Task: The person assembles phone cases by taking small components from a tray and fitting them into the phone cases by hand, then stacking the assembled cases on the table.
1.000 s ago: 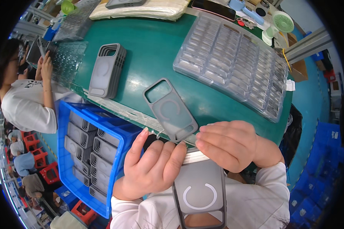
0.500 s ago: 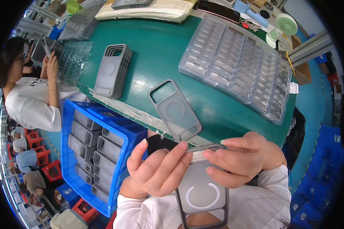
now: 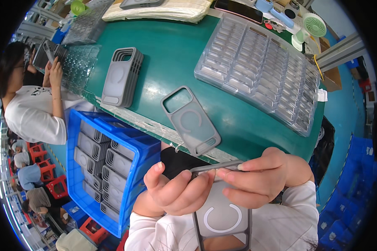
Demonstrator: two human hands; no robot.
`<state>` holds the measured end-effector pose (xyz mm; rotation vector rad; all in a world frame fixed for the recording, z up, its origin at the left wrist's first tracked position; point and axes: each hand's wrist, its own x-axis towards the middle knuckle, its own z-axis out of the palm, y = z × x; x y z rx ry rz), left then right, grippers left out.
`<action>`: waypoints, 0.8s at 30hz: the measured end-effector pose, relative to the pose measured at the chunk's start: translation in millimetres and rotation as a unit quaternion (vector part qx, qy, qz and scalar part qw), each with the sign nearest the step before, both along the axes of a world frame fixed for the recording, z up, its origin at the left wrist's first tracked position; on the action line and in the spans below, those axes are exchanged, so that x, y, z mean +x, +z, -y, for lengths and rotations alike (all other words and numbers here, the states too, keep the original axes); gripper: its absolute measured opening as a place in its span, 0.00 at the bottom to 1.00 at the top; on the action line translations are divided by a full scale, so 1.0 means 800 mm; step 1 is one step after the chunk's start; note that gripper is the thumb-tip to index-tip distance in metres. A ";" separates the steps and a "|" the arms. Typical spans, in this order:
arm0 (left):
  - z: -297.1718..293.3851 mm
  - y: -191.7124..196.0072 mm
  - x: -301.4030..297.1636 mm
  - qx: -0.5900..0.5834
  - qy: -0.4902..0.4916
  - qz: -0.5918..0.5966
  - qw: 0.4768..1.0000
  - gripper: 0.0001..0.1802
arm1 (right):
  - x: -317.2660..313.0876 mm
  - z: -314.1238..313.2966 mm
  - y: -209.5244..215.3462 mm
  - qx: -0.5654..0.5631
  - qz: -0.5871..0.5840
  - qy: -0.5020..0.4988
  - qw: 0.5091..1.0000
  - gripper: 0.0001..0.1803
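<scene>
A grey phone case (image 3: 223, 200) with a frosted back and a pale ring hangs tilted close to my body, its camera cut-out at the lower end. My left hand (image 3: 178, 190) pinches the case's upper edge from the left, fingertips on the rim. From the other side my right hand (image 3: 262, 178) grips the same edge, its fingertips meeting those of the left. The fingers cover part of that edge. Just beyond, a second grey case (image 3: 192, 121) lies flat on the green table (image 3: 163, 54), and a stack of similar cases (image 3: 119, 79) stands farther left.
A clear plastic tray (image 3: 255, 71) with many small compartments covers the table's right side. Below the left edge, a blue crate (image 3: 132, 184) holds rows of grey cases. A co-worker (image 3: 33, 108) sits at the left. A phone (image 3: 238, 10) and a green fan (image 3: 314, 25) are at the back.
My left fingertips have come in along the case's upper edge toward my right fingers, covering the shiny strip seen before. The case has tilted slightly; the things on the table stay put.
</scene>
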<state>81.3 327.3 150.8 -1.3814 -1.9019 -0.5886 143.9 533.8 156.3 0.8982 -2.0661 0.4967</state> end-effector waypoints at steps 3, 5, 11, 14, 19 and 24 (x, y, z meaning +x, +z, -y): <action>0.001 -0.003 0.001 0.010 -0.001 -0.001 1.000 0.06 | -0.001 0.002 -0.001 0.001 -0.009 0.013 1.000 0.09; 0.002 -0.002 0.001 0.014 -0.002 -0.004 1.000 0.05 | -0.002 0.004 -0.005 -0.016 -0.025 0.023 0.999 0.12; 0.003 0.001 -0.003 0.008 -0.043 -0.002 0.999 0.11 | -0.003 0.002 -0.005 -0.019 -0.038 0.054 0.998 0.14; 0.002 -0.001 -0.005 0.022 -0.060 -0.022 0.998 0.09 | -0.005 0.001 -0.006 -0.021 -0.050 0.070 0.996 0.13; -0.004 -0.009 -0.003 0.097 -0.063 -0.060 0.992 0.13 | -0.004 0.008 -0.005 -0.042 -0.075 0.070 0.994 0.13; 0.001 -0.008 0.001 0.070 -0.046 -0.074 0.994 0.17 | -0.004 0.005 -0.002 -0.038 -0.084 0.073 0.993 0.14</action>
